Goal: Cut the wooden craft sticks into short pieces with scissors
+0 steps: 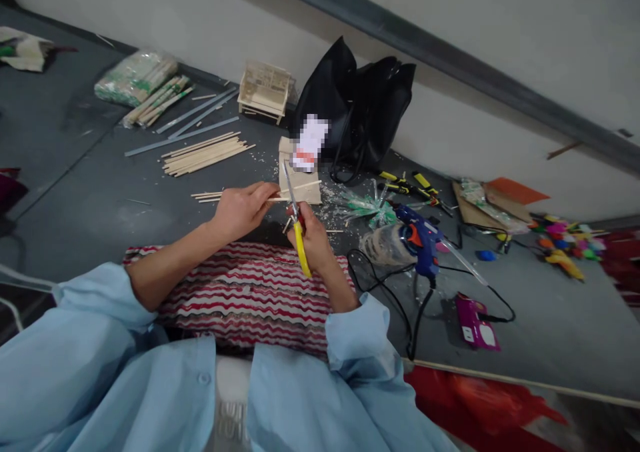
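Observation:
My left hand point(241, 213) is closed around thin wooden sticks point(306, 187), whose ends poke out on both sides of the fist. In my right hand point(317, 240) I grip scissors point(301, 247) with a yellow handle. Their blades point up and away from me and cross the sticks just right of my left fingers. Whether the blades touch the wood, I cannot tell. Beyond them, a phone with a blurred screen point(309, 144) leans over a beige piece of card point(286, 147). A bundle of longer sticks point(207, 155) lies farther left.
A small stick-built model point(265, 92) stands near the wall beside a black bag point(373, 112). Rightward are a blue glue gun point(425, 239) on a clear jar point(384, 244), looping cables, pliers point(425, 184) and a purple power box point(475, 322). Wrapped sticks point(157, 101) lie at the back left.

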Tool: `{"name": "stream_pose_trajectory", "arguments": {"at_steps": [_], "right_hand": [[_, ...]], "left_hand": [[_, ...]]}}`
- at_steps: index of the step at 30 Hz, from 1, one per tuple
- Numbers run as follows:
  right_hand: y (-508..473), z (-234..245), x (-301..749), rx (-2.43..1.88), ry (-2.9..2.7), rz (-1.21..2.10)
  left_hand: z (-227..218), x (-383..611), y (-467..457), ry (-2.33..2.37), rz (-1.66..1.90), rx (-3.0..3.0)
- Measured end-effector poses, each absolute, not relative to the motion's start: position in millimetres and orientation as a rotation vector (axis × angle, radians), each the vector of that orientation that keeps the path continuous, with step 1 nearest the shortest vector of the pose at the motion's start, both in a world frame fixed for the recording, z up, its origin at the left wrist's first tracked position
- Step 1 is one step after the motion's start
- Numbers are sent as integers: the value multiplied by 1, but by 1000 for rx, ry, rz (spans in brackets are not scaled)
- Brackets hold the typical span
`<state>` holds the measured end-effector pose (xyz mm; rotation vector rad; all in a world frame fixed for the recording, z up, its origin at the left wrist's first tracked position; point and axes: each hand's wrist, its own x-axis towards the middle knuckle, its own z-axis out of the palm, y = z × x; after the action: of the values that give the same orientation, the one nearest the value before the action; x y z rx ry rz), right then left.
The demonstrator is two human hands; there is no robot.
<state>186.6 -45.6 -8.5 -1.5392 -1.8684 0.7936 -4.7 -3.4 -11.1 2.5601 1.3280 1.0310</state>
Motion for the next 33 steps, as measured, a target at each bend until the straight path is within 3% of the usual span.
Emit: {"name": "stream_pose_trajectory", "arguments": {"at_steps": [33], "right_hand": [[-48,1,185,-1536,-1919,859]], "left_hand": [[-15,-8,-1,1185,1054,2465]]}}
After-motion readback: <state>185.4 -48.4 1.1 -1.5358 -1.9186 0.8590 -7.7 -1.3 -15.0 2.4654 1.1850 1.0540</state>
